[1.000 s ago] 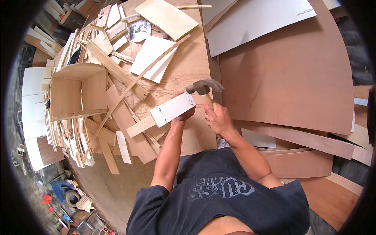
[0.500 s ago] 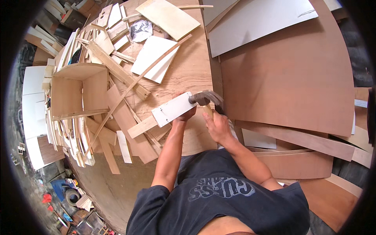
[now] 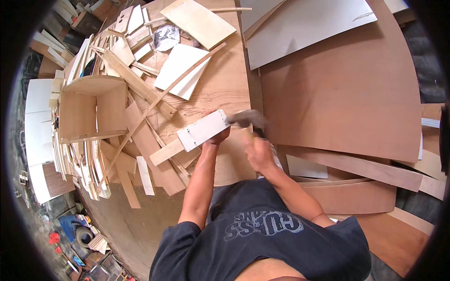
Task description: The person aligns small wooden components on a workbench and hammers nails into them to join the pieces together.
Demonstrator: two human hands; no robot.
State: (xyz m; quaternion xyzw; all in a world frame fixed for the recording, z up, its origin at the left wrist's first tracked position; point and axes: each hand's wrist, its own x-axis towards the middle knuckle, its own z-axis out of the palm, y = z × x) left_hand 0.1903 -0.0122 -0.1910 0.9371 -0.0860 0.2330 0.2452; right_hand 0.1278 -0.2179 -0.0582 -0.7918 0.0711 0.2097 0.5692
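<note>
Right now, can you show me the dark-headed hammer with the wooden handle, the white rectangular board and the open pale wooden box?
Dark-headed hammer [image 3: 243, 119]: head view, on its blurred metal head.
White rectangular board [image 3: 202, 131]: head view, middle of its upper face.
Open pale wooden box [image 3: 111, 108]: head view, right inner panel.

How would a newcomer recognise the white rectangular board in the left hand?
Find the light brown plywood worktop. Near its right edge, the left hand holds a white rectangular board. Unlike the larger white panel beyond, its face bears small dark marks.
</note>
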